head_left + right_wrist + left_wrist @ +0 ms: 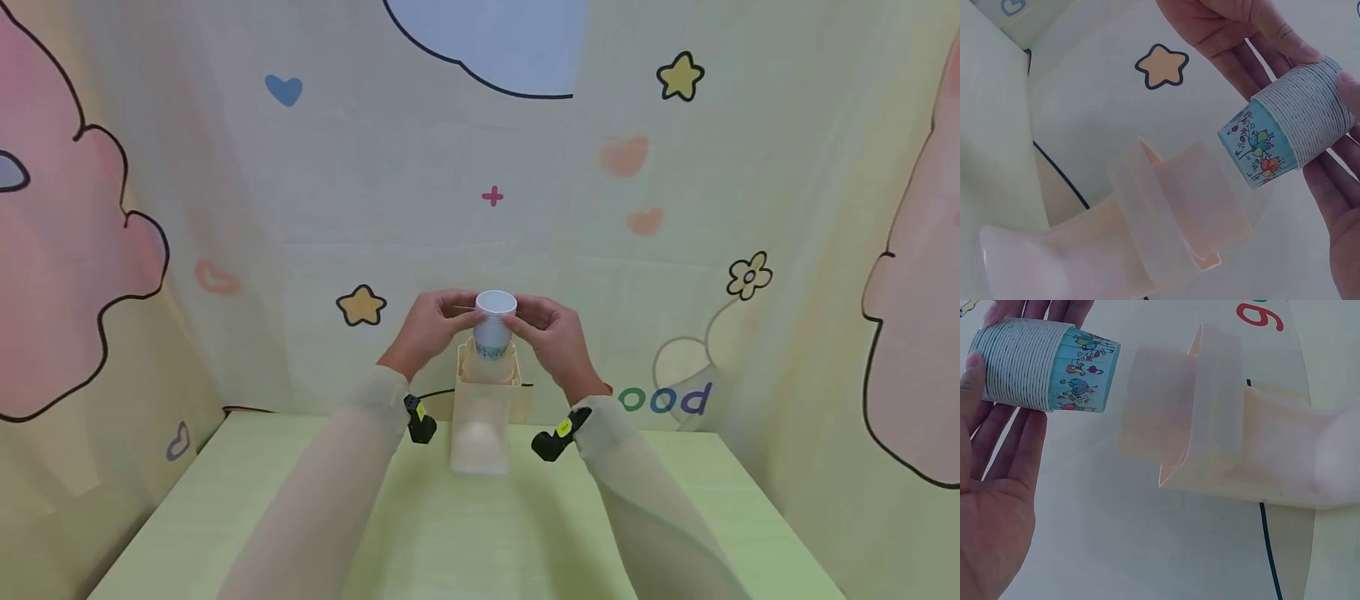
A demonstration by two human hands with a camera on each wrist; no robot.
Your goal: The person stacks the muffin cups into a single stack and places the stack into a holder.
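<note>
A stack of paper cups (495, 321), with white rims and a blue printed bottom cup, stands upright between my two hands. My left hand (433, 327) holds its left side, thumb in front and fingers behind. On the other side my right hand (553, 337) grips it the same way near the top rim. In the left wrist view the nested rims of the cups (1022, 365) show as many close ridges. Below the stack is a tall, pale pink plastic holder (480, 433). Both wrist views show a gap between the lowest cup and the holder's upper part (1204, 200).
The holder stands at the back of a pale green table (465, 533). Behind it hangs a light cloth backdrop (420, 183) printed with hearts, stars and letters. Side cloths (67, 500) border the table.
</note>
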